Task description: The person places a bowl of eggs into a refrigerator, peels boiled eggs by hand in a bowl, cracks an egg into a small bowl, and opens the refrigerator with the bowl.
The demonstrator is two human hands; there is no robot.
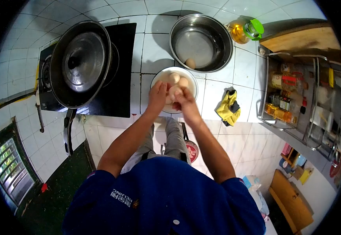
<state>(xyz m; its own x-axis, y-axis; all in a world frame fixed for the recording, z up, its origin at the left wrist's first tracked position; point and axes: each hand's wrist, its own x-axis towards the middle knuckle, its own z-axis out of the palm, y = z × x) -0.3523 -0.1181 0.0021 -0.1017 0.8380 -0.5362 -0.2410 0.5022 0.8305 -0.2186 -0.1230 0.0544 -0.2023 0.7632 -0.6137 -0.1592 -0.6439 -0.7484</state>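
Observation:
Over a white bowl (194,87) on the tiled counter, my right hand (187,103) grips an egg (174,91) between its fingers. Close beside it on the left, my left hand (158,96) has its fingers pressed together near the same egg. Whether a small piece is pinched in them is hidden. A pale egg (174,78) and a browner egg (184,82) lie in the bowl at its far side. Behind the bowl, a steel basin (221,47) holds water and one brown egg (190,63) near its front edge.
A black wok (96,96) with a glass lid (85,62) sits on the stove at left, its handle pointing toward me. A green-topped oil jug (241,31) stands beside the basin. A yellow-and-black cloth (230,107) lies right. Bottles fill a metal rack (315,98).

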